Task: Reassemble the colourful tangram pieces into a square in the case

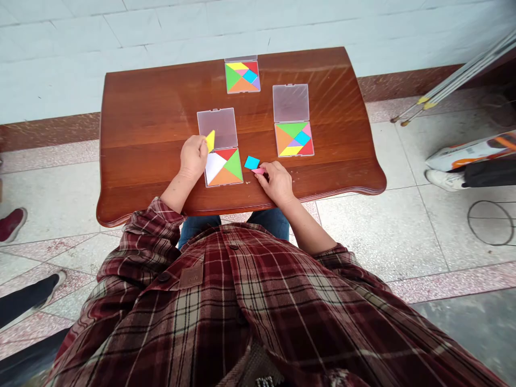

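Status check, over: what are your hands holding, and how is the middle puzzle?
Left hand: yellow tangram piece, above frosted lid. Right hand: pink piece. Blue square loose on the table, beside the middle tray, white gap showing.

No legible text, brand or number is showing on the tangram case [223,126] nearest the hands. The brown leather patch [191,277] on the plaid shirt [258,301] is bearing small stamped marks, too small to read. The white packet [463,153] at the right edge is displaying orange markings, also unreadable
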The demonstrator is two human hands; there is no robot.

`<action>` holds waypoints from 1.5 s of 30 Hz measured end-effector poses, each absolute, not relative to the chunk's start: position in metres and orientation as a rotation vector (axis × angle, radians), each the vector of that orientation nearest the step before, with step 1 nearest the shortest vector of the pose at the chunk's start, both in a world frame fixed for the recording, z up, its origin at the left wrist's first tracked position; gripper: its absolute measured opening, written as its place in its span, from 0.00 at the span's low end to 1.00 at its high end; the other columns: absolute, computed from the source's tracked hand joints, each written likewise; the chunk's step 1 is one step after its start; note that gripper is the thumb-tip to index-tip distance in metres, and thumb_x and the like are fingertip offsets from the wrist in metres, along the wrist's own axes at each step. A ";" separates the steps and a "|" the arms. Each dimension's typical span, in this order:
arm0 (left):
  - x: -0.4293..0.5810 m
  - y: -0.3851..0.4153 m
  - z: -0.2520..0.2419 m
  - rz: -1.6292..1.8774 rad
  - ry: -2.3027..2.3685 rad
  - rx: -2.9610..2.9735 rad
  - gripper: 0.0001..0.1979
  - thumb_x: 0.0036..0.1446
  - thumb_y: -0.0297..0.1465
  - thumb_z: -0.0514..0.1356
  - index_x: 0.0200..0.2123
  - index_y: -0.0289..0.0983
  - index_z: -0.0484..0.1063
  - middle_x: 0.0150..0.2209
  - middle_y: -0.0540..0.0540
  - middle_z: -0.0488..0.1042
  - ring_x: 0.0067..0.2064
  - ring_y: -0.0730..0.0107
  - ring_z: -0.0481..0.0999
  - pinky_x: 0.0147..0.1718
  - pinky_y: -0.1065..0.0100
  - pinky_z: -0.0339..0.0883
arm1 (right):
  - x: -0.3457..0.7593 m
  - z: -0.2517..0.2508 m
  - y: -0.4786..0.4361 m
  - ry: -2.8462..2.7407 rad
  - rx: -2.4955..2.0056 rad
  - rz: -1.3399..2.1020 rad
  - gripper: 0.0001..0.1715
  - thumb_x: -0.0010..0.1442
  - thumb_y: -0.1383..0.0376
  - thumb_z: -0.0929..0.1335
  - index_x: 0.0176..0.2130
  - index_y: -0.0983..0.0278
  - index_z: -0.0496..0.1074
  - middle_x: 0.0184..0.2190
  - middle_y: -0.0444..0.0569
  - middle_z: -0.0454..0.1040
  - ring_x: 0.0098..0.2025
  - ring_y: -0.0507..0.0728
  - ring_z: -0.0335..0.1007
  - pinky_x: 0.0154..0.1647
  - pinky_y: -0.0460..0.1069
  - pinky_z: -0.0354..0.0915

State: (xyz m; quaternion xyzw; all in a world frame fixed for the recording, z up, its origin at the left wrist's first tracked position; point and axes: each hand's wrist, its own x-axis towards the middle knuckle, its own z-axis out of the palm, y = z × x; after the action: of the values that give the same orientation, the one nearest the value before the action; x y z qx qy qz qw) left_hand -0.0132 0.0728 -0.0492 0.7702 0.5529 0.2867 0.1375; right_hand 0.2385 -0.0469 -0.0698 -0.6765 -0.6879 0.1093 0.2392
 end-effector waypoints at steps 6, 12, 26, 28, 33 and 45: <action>-0.040 0.050 -0.038 0.836 1.723 1.586 0.11 0.62 0.27 0.48 0.28 0.38 0.66 0.18 0.53 0.62 0.21 0.72 0.66 0.26 0.69 0.63 | 0.240 -0.066 -0.044 -1.820 -1.841 0.408 0.16 0.62 0.62 0.64 0.48 0.65 0.71 0.41 0.56 0.75 0.44 0.63 0.71 0.44 0.55 0.67; -0.050 0.013 -0.035 0.695 1.775 1.671 0.09 0.58 0.30 0.50 0.30 0.37 0.68 0.27 0.49 0.70 0.25 0.71 0.69 0.30 0.69 0.64 | 0.224 -0.052 -0.027 -1.852 -1.772 0.478 0.14 0.62 0.66 0.63 0.47 0.64 0.70 0.43 0.55 0.73 0.41 0.59 0.72 0.43 0.53 0.67; -0.057 -0.003 -0.044 0.666 1.839 1.835 0.12 0.58 0.34 0.49 0.32 0.38 0.70 0.35 0.43 0.76 0.37 0.63 0.72 0.38 0.66 0.64 | 0.147 -0.020 0.046 -2.318 -2.005 0.548 0.15 0.62 0.67 0.68 0.48 0.70 0.70 0.51 0.63 0.69 0.45 0.63 0.73 0.44 0.56 0.69; -0.058 -0.003 -0.046 0.713 1.820 1.829 0.11 0.58 0.34 0.50 0.31 0.38 0.70 0.33 0.45 0.75 0.36 0.65 0.72 0.37 0.67 0.64 | 0.148 -0.025 0.046 -2.328 -1.989 0.487 0.14 0.63 0.68 0.67 0.48 0.71 0.70 0.50 0.64 0.70 0.45 0.63 0.74 0.43 0.56 0.69; -0.059 -0.003 -0.047 0.774 1.782 1.740 0.10 0.58 0.33 0.50 0.31 0.38 0.69 0.26 0.49 0.70 0.32 0.68 0.71 0.34 0.69 0.63 | 0.149 -0.037 0.043 -2.367 -1.963 0.389 0.13 0.63 0.72 0.63 0.47 0.72 0.70 0.49 0.66 0.70 0.43 0.64 0.74 0.41 0.56 0.70; -0.048 -0.014 -0.036 0.882 1.661 1.501 0.10 0.57 0.34 0.51 0.31 0.38 0.70 0.18 0.54 0.64 0.19 0.75 0.62 0.23 0.71 0.58 | 0.148 -0.025 0.032 -2.272 -1.873 0.482 0.14 0.64 0.68 0.65 0.48 0.70 0.70 0.52 0.63 0.69 0.47 0.63 0.72 0.44 0.55 0.67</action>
State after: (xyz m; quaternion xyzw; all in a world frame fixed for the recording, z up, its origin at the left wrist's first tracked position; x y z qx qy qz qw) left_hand -0.0485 -0.0136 -0.0362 0.5821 0.6441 0.3421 0.3596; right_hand 0.1476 0.0319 -0.0246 -0.6258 -0.7591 0.1609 0.0787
